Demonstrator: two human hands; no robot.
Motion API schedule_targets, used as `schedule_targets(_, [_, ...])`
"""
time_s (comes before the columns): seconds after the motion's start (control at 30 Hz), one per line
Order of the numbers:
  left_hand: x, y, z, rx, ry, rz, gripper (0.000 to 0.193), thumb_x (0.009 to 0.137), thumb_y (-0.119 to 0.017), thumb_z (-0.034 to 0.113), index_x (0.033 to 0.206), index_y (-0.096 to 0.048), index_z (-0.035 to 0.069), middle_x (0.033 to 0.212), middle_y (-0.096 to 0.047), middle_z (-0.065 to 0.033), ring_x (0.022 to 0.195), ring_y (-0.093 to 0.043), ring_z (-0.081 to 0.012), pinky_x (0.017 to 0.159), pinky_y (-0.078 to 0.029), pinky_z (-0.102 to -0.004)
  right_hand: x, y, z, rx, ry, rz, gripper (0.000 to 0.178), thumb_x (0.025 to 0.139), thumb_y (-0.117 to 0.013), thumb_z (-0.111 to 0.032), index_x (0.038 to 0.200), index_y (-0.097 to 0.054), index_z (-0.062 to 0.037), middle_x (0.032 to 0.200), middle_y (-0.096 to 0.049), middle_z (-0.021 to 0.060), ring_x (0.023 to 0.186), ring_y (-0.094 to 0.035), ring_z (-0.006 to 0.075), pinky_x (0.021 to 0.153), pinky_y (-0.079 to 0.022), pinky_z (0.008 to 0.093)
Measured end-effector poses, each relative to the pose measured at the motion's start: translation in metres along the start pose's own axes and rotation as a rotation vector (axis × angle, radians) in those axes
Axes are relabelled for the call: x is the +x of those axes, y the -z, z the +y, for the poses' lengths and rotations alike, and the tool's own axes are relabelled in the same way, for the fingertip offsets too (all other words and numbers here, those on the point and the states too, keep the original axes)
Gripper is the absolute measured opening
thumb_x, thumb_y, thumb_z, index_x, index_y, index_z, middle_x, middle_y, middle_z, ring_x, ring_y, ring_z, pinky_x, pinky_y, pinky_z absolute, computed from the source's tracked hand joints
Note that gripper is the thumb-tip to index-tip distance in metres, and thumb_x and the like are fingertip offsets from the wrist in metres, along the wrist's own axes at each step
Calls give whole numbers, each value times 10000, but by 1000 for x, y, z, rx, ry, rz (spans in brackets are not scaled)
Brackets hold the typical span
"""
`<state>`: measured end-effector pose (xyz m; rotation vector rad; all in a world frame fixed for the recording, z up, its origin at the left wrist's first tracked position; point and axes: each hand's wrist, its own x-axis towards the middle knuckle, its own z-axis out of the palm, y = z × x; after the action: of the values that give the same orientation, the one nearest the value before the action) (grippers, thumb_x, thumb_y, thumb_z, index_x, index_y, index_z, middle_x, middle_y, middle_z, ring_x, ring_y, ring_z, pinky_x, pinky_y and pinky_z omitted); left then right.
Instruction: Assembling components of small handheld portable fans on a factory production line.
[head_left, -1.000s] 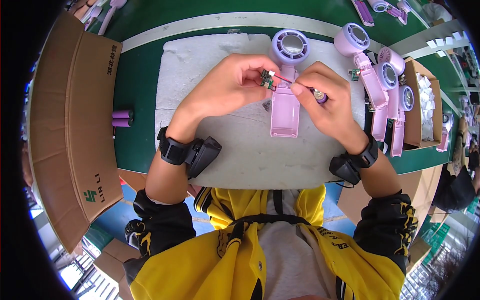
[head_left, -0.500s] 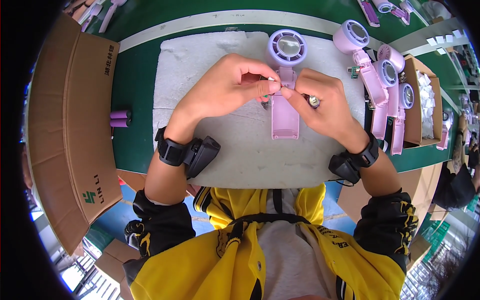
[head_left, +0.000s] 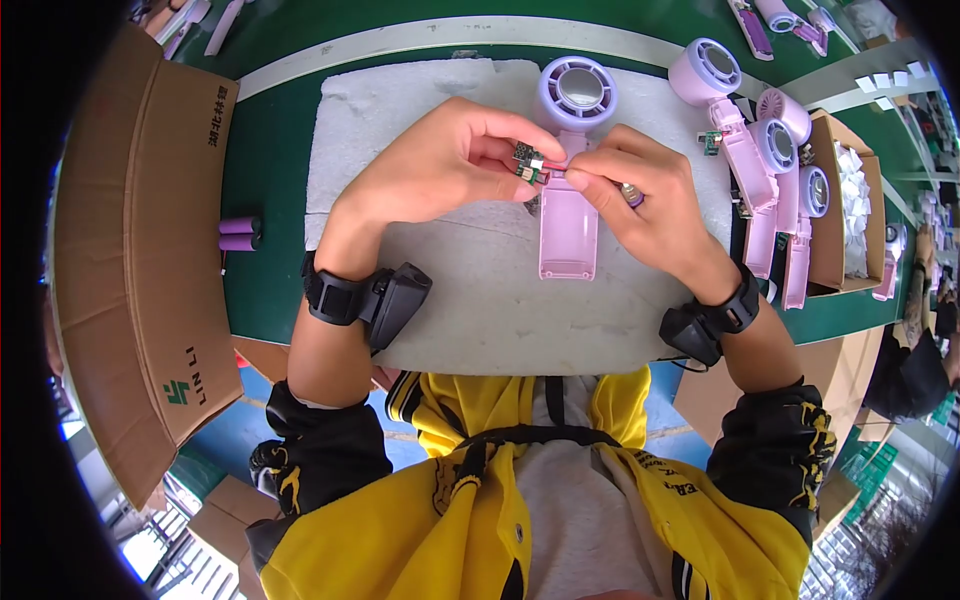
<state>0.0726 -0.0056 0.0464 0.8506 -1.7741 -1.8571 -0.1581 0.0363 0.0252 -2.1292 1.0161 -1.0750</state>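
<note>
Between the thumb and fingers of my left hand (head_left: 430, 170) is a small green circuit board (head_left: 528, 160), tilted with its parts showing. My right hand (head_left: 655, 195) pinches at a thin red wire (head_left: 554, 166) beside the board; its far end is hidden by the fingers. A small cylinder with a shiny metal end (head_left: 631, 195) and a purple side, like a battery cell, is tucked in the right hand. Under both hands lies a pink handheld fan, its round lilac head (head_left: 578, 90) away from me and its open handle shell (head_left: 568, 235) towards me.
A pale foam sheet (head_left: 450, 290) covers the green bench. At left stand a tall cardboard box (head_left: 150, 250) and two purple cells (head_left: 239, 234). Several open pink fans (head_left: 745, 165) lie at right, by a carton (head_left: 825, 220) of white pieces.
My left hand has turned, and the circuit board now shows between its fingers. The right fingers have shifted slightly, with the purple side of the cylinder now visible.
</note>
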Motion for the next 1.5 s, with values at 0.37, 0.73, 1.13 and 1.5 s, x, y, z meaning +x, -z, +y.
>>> schedule_targets(0.37, [2,3,-1,33,-23,-9,264,817,-687,-66,1070,-663,2,1006,-674,-43,855,-642,-108,793,-533,-246,-2,-1,0,13,10,-40,72,825,-718,-28,886,-701,6,782,-591,77,632,-554,163,542,-416,282])
schedule_targets(0.73, [2,0,1,0,-41,31,272,790,-702,-81,1036,-645,20,930,-663,-29,827,-637,-97,781,-531,-241,-1,-2,1,6,2,-29,58,810,-720,-19,852,-694,11,774,-591,80,624,-558,173,540,-418,283])
schedule_targets(1.13, [1,-5,3,23,-43,127,308,758,-715,-94,1019,-612,34,880,-647,-24,798,-617,-83,743,-516,-236,-2,-3,0,1,30,13,52,810,-720,-23,839,-694,11,762,-588,85,611,-551,183,523,-409,287])
schedule_targets(1.5, [1,-15,4,103,-66,176,351,790,-638,-93,1129,-653,-2,958,-685,-64,865,-636,-107,772,-527,-256,2,-8,-12,-64,-66,145,212,796,-742,-38,975,-631,-18,802,-597,80,641,-582,186,564,-466,288])
